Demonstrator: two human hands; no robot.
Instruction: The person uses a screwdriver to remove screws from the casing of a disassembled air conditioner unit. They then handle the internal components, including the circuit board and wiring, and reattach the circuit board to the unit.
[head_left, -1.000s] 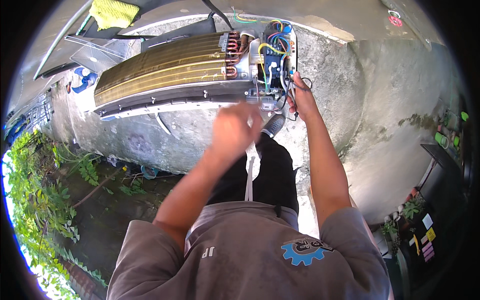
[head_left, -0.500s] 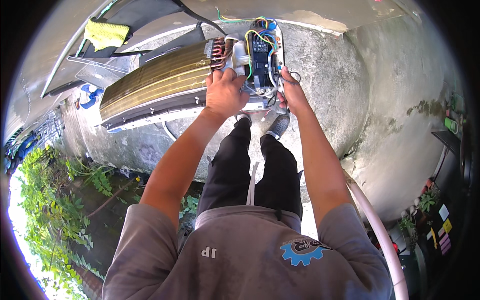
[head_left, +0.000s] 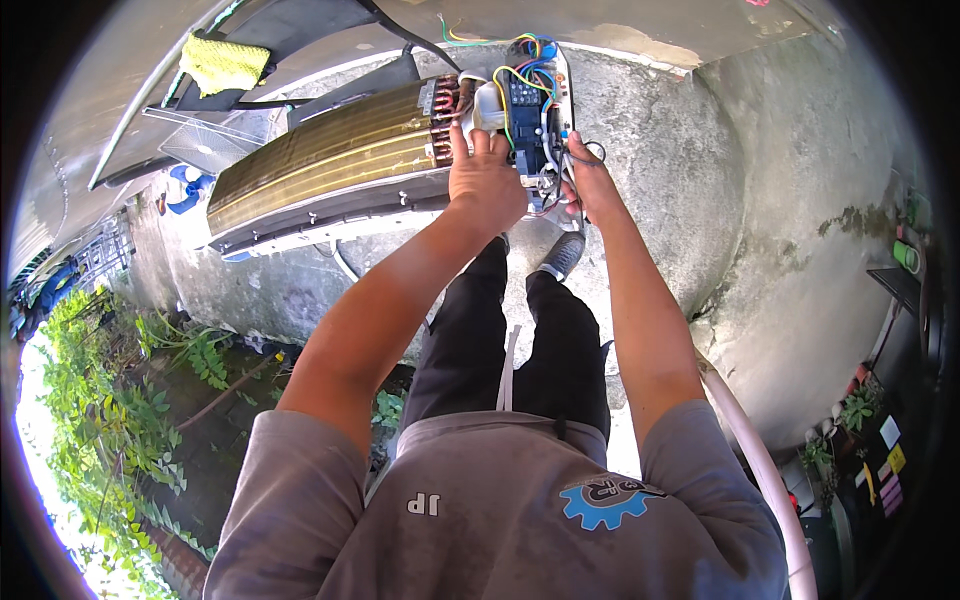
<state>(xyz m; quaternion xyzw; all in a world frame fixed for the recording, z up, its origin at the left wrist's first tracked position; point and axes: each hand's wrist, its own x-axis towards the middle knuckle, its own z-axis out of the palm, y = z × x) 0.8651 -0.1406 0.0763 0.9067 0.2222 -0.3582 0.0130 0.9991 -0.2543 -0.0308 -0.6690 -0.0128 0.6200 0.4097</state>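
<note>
Two bare hands are up at the work — a left hand [head_left: 487, 180] and a right hand [head_left: 587, 185]. One opened air-conditioner unit [head_left: 330, 165] lies on the concrete, with one bundle of coloured wires [head_left: 525, 60] at its end. One yellow cloth [head_left: 223, 62] sits above it — and one white hose [head_left: 760, 470] runs along the right. Two shoes show, only the right shoe [head_left: 562, 255] clearly.

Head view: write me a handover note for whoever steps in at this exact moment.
Left hand: laid flat on the white wiring end, beside the copper tube bends; no grasp visible.
Right hand: fingers at the right edge of the dark control board with coloured wires; what it pinches cannot be told.
The long cover-less air conditioner unit with brass-coloured fins lies on the concrete floor.
Done: cover off, wiring exposed.
Left: board and wires remain in place.
</note>
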